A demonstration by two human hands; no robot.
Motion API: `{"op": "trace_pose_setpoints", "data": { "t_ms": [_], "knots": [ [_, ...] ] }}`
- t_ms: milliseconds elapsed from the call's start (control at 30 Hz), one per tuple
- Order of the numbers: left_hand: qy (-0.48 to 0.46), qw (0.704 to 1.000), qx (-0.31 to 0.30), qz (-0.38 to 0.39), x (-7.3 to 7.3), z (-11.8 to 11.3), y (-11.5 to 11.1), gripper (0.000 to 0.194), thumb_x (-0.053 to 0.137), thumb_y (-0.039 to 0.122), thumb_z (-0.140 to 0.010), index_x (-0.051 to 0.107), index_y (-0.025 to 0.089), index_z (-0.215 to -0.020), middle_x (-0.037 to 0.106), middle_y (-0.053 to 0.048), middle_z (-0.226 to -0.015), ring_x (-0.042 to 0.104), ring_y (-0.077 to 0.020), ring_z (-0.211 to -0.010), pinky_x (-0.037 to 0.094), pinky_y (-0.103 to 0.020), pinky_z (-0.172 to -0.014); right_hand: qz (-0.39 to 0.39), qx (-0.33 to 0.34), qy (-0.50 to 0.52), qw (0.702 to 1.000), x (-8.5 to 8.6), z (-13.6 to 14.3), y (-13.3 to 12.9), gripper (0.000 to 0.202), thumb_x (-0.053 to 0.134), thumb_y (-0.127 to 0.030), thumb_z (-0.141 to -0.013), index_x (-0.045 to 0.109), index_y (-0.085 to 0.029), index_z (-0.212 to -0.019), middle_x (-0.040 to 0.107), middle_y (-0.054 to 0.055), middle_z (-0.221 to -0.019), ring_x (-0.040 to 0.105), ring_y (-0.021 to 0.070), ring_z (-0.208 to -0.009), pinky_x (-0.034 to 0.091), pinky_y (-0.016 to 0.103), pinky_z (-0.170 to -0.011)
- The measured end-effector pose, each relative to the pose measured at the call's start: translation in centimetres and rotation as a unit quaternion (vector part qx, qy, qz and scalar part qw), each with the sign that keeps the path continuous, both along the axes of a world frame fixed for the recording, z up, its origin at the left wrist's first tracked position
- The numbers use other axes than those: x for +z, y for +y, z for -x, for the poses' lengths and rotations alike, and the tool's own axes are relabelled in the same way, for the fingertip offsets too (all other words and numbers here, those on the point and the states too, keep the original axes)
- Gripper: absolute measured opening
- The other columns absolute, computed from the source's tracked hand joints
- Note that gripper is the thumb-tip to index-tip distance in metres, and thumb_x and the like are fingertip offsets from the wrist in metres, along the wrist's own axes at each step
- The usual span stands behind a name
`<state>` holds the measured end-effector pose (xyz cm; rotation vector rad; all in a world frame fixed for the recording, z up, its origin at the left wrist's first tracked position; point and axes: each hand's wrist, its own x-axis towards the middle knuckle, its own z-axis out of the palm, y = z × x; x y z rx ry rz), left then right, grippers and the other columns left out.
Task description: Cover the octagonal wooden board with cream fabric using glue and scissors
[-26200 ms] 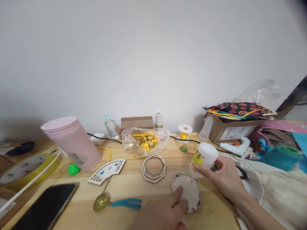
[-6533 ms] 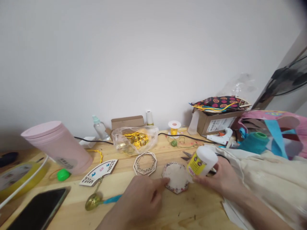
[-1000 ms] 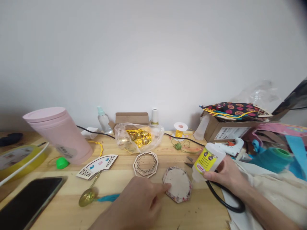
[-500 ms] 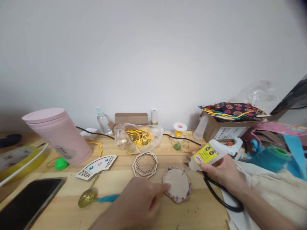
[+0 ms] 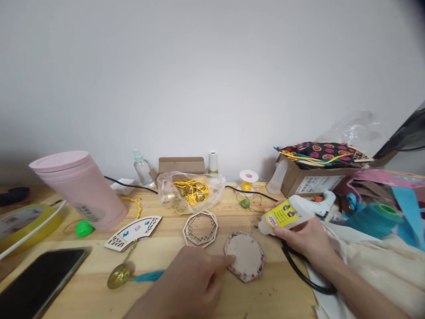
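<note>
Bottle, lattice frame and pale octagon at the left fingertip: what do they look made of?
Bottle: probably plastic, smooth, its lower end cloudy and translucent, with a yellow label.
Lattice frame: likely thin wood or board, matte, pale tan with darker cut edges.
Pale octagon: matte, perhaps fabric or paper; a speckled pattern rings its edge, core hidden.

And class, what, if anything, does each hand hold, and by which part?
The right hand holds the yellow-labelled white bottle by its body. The left hand grips nothing visible; its index finger touches the octagonal panel.
</note>
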<state>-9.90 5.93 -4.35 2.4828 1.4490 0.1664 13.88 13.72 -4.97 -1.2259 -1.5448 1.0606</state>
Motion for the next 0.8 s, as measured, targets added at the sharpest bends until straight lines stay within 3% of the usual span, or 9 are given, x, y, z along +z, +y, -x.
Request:
{"op": "trace_pose_setpoints", "data": {
  "t_ms": [200,400,633,800],
  "knots": [
    [0.005,1.000,0.000,0.002,0.0,0.0,0.1,0.041,0.037,0.016,-0.074,0.052,0.036,-0.107,0.067,0.001,-0.067,0.058,-0.0172,-0.055,0.028,-0.026,-0.049,0.003,0.029,0.011,1.000,0.0,1.2,-0.2,0.036,0.073,-0.028,-0.053,0.057,-0.020,-0.085,0.069,0.005,-0.086,0.064,0.0236,-0.078,0.051,0.033,-0.072],
    [0.001,1.000,-0.001,0.001,0.1,0.0,0.0,0.040,0.037,0.017,-0.075,0.052,0.036,-0.106,0.068,0.001,-0.069,0.059,-0.0175,-0.058,0.030,-0.026,-0.050,0.003,0.048,-0.028,0.998,0.5,0.5,-0.2,0.030,0.072,-0.033,-0.053,0.057,-0.020,-0.076,0.069,0.006,-0.080,0.063,0.0253,-0.077,0.051,0.033,-0.069],
    [0.002,1.000,-0.001,0.005,0.0,-0.1,0.0,0.041,0.037,0.016,-0.074,0.053,0.035,-0.107,0.067,0.001,-0.067,0.058,-0.0172,-0.055,0.028,-0.026,-0.049,0.008,0.036,-0.008,0.999,0.6,1.6,-0.6,0.037,0.074,-0.030,-0.051,0.055,-0.022,-0.082,0.069,0.005,-0.082,0.064,0.0260,-0.076,0.052,0.036,-0.070],
    [0.007,1.000,0.004,0.001,0.1,-0.1,0.0,0.040,0.035,0.018,-0.077,0.053,0.035,-0.108,0.067,0.000,-0.067,0.058,-0.0172,-0.057,0.028,-0.027,-0.050,-0.015,-0.021,-0.038,0.999,0.8,1.4,-0.3,0.034,0.073,-0.033,-0.053,0.057,-0.023,-0.081,0.070,0.005,-0.084,0.064,0.0270,-0.077,0.053,0.037,-0.071]
  ]
}}
